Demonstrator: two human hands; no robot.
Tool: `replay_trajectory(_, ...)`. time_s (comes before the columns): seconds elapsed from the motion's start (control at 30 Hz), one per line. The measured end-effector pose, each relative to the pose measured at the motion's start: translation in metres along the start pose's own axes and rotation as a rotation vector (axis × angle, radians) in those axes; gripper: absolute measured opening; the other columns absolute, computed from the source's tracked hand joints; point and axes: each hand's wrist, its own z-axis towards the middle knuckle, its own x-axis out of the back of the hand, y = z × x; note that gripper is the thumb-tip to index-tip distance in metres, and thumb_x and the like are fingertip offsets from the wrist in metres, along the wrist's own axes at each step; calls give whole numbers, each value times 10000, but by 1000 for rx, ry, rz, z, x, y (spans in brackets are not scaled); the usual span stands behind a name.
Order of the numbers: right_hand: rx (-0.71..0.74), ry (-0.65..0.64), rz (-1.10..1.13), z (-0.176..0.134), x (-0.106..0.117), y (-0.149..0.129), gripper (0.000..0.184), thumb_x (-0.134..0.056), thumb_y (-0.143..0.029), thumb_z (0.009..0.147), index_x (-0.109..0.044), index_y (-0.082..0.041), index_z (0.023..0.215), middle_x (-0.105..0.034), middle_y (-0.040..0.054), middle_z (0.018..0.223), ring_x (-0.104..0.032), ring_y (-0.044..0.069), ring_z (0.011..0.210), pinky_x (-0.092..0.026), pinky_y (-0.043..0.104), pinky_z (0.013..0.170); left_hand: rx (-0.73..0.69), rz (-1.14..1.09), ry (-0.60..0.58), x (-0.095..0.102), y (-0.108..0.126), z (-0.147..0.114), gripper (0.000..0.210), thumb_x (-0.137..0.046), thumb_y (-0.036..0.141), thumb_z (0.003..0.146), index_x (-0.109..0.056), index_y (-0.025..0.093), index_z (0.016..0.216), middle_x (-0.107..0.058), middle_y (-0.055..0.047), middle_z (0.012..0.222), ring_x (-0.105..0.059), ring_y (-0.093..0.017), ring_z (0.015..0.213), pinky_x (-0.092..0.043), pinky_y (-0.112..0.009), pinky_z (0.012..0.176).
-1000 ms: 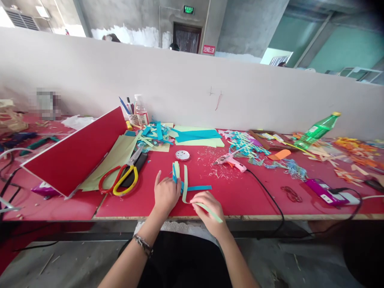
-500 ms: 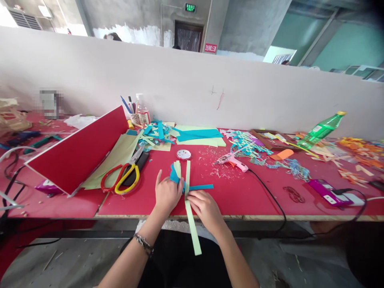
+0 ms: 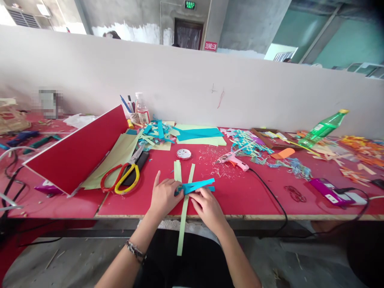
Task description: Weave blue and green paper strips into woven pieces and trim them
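Observation:
Near the front edge of the red table, my left hand (image 3: pixel 165 196) pinches the crossing of several paper strips between thumb and fingers, its index finger raised. Blue paper strips (image 3: pixel 198 185) point right from there, one lying slantwise over a long pale green strip (image 3: pixel 183 224). That green strip runs past the table edge over my lap. Shorter pale green strips (image 3: pixel 177 171) stick out beyond my left fingers. My right hand (image 3: pixel 207 204) is closed at the crossing, thumb and fingertips on the strips just under the blue ones. My fingers hide the crossing itself.
Scissors (image 3: pixel 127 173) with red and yellow handles lie to the left beside a propped red board (image 3: pixel 81 148). A pink glue gun (image 3: pixel 235 161) with a black cord lies right of a round white lid (image 3: pixel 184 154). A green bottle (image 3: pixel 324 130) leans farther right.
The blue strip bent upward by my left hand now lies to the right across the green strip. The long green strip has turned, its near end swinging left.

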Motion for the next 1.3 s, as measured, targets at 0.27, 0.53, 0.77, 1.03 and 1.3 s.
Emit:
replay_trajectory(0.27,-8,42,100,0,4,1,313,-386,-131,824,-596,-267,1012,-579,65,934,-534,207,917,-469,353,773,-31,12,-27,-5,-4,-2,149,-537,303,738,-611,251,856,-655,-6,733,-585,-198,773,-126,-483,1030)
replay_trajectory(0.53,-85,372,162,21,26,8,294,-333,-156,846,-517,-204,1070,-574,84,1004,-520,186,948,-420,337,794,-39,41,-20,-5,-3,-1,163,-516,343,758,-609,244,849,-642,-6,713,-583,-193,760,-129,-471,1032)
replay_trajectory(0.77,-150,261,-168,42,32,3,259,-358,-251,865,-601,-219,947,-571,78,1115,-508,229,1021,-203,483,931,-50,27,-19,-5,-3,-3,225,-565,419,718,-608,243,852,-642,-14,743,-584,-204,776,-151,-473,1028)
replay_trajectory(1.03,-102,-312,-73,48,19,18,394,-211,-314,907,-481,-243,1186,-469,50,1281,-377,186,1206,-137,512,1001,-69,6,-28,-6,-6,-3,241,-589,406,705,-608,238,877,-644,-6,774,-572,-197,794,-169,-473,1024)
replay_trajectory(1.3,-68,-433,-134,53,4,24,442,-171,-353,905,-339,-265,1303,-321,-1,1381,-215,180,1293,-137,502,1022,-83,-13,-50,-8,-8,-2,266,-606,406,697,-604,225,892,-637,-23,795,-562,-200,798,-335,-401,915)
